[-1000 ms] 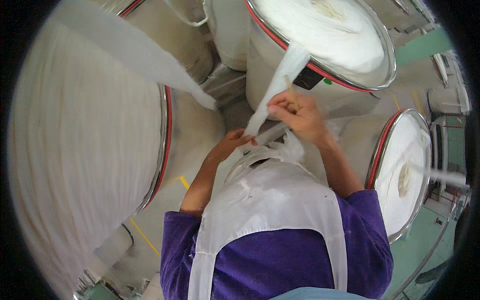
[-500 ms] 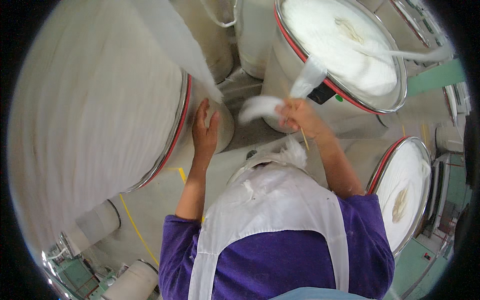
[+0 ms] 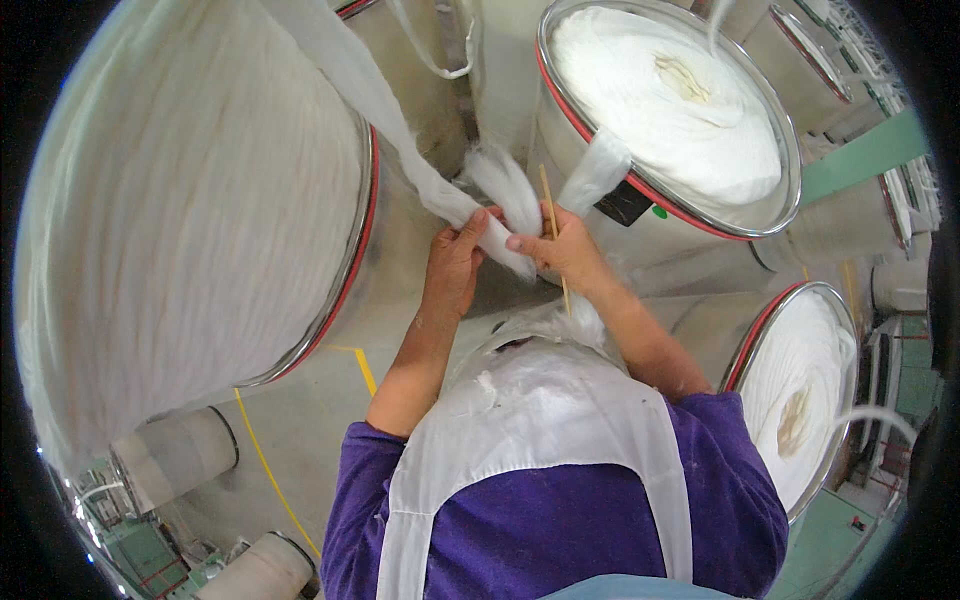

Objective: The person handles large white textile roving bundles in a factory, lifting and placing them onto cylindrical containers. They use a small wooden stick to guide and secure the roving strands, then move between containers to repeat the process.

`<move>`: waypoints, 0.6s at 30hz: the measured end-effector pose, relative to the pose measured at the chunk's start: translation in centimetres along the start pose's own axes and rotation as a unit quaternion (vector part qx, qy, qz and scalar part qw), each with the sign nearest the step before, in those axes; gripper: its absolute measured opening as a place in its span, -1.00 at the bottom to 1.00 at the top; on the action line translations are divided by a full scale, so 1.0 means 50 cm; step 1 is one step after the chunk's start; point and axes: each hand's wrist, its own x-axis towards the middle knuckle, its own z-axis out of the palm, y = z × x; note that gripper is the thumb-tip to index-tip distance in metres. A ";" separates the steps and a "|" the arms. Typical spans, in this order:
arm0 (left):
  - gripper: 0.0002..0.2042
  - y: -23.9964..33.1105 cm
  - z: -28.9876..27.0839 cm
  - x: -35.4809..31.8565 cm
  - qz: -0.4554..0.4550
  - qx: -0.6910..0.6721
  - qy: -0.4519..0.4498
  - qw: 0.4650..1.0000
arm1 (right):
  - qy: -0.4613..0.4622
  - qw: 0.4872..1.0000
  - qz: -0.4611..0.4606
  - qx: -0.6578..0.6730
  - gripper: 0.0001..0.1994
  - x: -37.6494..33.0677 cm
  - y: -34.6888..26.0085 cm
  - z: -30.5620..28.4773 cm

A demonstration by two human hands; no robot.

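A broad white fibre sliver (image 3: 395, 125) runs down from the large left can (image 3: 373, 200) to my hands. My left hand (image 3: 455, 265) pinches it near its end, thumb on top. Close beside it, my right hand (image 3: 568, 248) is closed around a thin wooden stick (image 3: 547, 190), which points up and down past the fingers. Its thumb and fingertips also touch the sliver's end. A second loose sliver piece (image 3: 508, 185) curves up behind the fingertips; how it is held is partly hidden. Another sliver (image 3: 600, 165) hangs over the right can's rim (image 3: 565, 105), just past my right hand.
A third can (image 3: 745, 350) full of coiled sliver stands at the right, near my elbow. More cans (image 3: 430, 100) stand behind. Yellow lines (image 3: 270, 460) mark the floor at left. My white apron (image 3: 540, 410) carries loose fibre in front.
My left hand has moved right and gripped the hanging sliver, which now reaches between both hands. My right hand has shifted slightly left and down, keeping the stick.
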 end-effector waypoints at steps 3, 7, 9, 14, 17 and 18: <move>-0.67 0.003 0.007 -0.008 -0.001 -0.008 -0.006 1.000 | 0.012 1.000 -0.003 0.009 -0.61 0.000 0.005 0.007; -0.63 -0.002 0.006 -0.023 0.016 -0.008 -0.035 0.999 | 0.032 0.999 -0.012 0.017 -0.63 0.001 0.004 0.004; -0.63 -0.005 0.004 -0.024 0.007 -0.044 -0.036 0.998 | 0.041 0.999 -0.009 0.022 -0.65 0.000 0.001 0.004; -0.71 -0.024 -0.005 -0.015 -0.005 -0.057 0.011 0.998 | 0.052 0.997 -0.050 0.001 -0.68 -0.004 -0.015 0.003; -0.71 -0.025 -0.018 -0.010 0.033 -0.042 0.033 0.998 | 0.078 0.995 -0.058 -0.033 -0.73 -0.010 -0.028 -0.001; -0.70 -0.025 -0.020 -0.008 0.044 -0.054 0.029 0.997 | 0.089 0.993 -0.070 -0.042 -0.74 -0.013 -0.030 -0.001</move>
